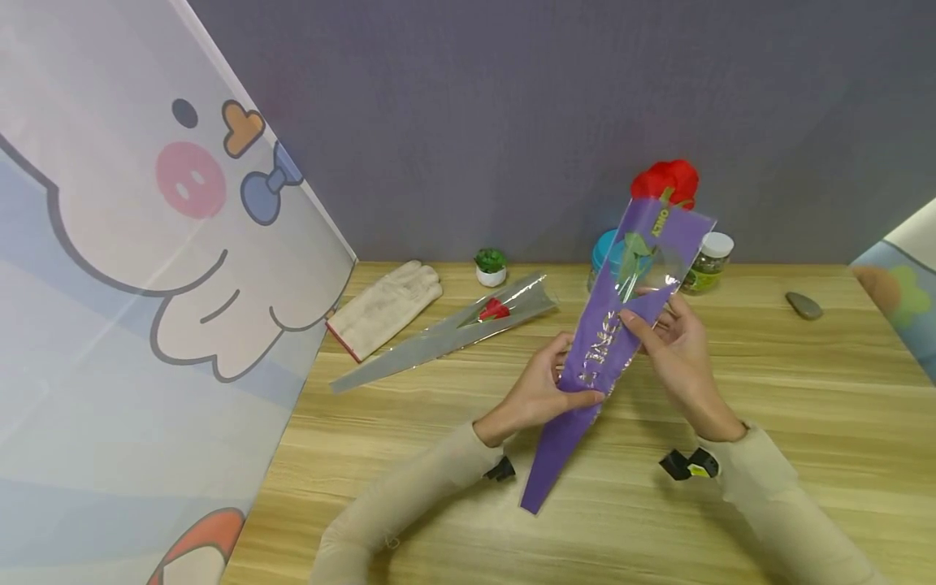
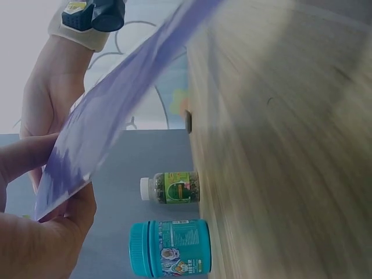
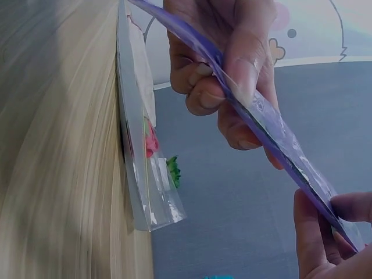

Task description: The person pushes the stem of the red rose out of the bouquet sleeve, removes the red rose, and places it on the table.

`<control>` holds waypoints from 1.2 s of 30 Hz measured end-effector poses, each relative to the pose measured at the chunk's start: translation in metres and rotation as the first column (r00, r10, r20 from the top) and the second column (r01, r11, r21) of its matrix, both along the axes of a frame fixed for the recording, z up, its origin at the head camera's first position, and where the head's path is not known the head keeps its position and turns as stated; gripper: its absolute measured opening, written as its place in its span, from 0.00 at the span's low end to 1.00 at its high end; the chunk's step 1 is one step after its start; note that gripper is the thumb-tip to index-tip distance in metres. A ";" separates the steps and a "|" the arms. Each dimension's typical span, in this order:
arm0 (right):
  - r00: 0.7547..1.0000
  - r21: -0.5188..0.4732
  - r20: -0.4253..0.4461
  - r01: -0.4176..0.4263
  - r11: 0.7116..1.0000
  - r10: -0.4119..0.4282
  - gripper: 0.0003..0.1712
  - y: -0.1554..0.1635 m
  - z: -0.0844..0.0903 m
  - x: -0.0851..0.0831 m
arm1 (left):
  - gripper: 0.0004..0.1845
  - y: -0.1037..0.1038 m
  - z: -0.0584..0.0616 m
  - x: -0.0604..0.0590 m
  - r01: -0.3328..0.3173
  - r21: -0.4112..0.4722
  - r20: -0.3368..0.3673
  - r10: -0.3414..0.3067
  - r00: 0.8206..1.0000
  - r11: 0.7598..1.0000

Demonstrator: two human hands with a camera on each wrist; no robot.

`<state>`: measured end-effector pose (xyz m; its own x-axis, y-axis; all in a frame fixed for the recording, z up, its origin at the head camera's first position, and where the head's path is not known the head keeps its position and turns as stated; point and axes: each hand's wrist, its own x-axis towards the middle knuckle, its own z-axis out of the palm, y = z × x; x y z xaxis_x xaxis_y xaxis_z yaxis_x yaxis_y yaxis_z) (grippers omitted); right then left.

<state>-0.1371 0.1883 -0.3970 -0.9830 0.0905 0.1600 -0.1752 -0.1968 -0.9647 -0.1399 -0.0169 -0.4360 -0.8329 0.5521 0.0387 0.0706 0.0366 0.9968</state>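
Note:
A purple flower sleeve (image 1: 563,443) with a clear front and printed lettering is held tilted above the table. A red artificial rose (image 1: 667,183) sticks out of its wide upper end, and a green leaf shows through the clear film. My left hand (image 1: 544,386) grips the sleeve's lower half, thumb on the front and fingers behind. Higher up, my right hand (image 1: 680,357) pinches the right edge between thumb and fingers. The right wrist view shows the sleeve nearly edge-on, with the left thumb (image 3: 244,67) pressed on its film.
A grey sleeve (image 1: 395,361) with a small red rose (image 1: 494,309) lies left on the wooden table (image 1: 775,390). Behind it are a work glove (image 1: 387,309) and a potted plant (image 1: 491,266). Along the back stand a teal tub (image 2: 174,249) and white-lidded jar (image 2: 174,188); a stone (image 1: 804,305) lies right.

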 end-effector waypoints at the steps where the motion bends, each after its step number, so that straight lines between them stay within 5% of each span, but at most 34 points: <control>1: 1.000 0.005 -0.007 0.000 1.000 0.000 0.19 0.001 0.000 0.000 | 0.37 0.000 0.000 0.000 0.001 -0.003 -0.002 -0.001 1.000 1.000; 24: 0.999 0.129 -0.033 -0.023 0.991 0.028 0.23 0.000 -0.006 0.002 | 0.36 0.001 -0.004 0.006 0.012 0.022 0.006 -0.012 1.000 1.000; 36: 0.999 0.247 -0.017 -0.045 0.968 0.050 0.31 0.001 -0.013 0.006 | 0.34 0.002 -0.008 0.006 -0.003 0.039 -0.063 0.006 0.998 0.999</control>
